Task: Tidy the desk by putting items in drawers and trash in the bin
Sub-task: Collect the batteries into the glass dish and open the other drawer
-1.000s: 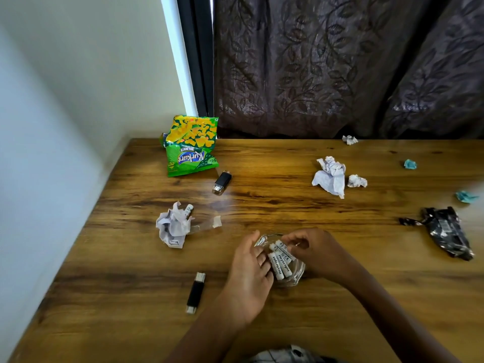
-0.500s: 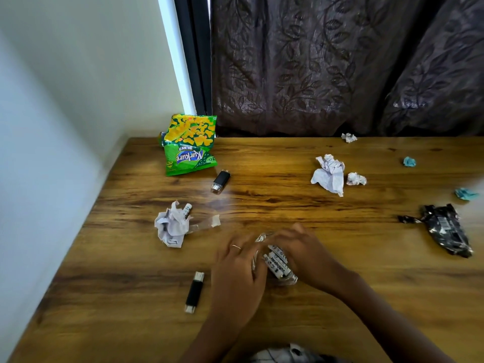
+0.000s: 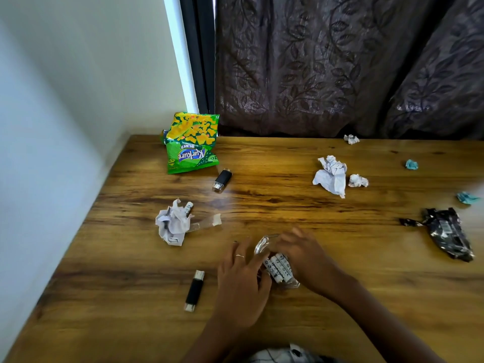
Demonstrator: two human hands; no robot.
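On the wooden desk (image 3: 379,284) my left hand (image 3: 241,289) and my right hand (image 3: 306,255) close in from both sides on a clear plastic container (image 3: 262,242) holding several white batteries (image 3: 277,267). The left fingers grip its left side, and the right hand grips its right side and top. One loose white battery (image 3: 188,207) lies beside a crumpled paper (image 3: 172,226). A black USB stick (image 3: 222,180) and a second black stick (image 3: 194,290) lie on the desk.
A green snack bag (image 3: 192,144) sits at the back left corner by the wall. More crumpled paper (image 3: 331,175), a small paper ball (image 3: 358,180), teal scraps (image 3: 411,164) and a black wrapper (image 3: 447,233) lie to the right. A tape strip (image 3: 207,223) lies by the left paper.
Both hands have closed tighter round the container, which has tipped so the batteries lie toward me. My left hand turned palm down onto its left side.
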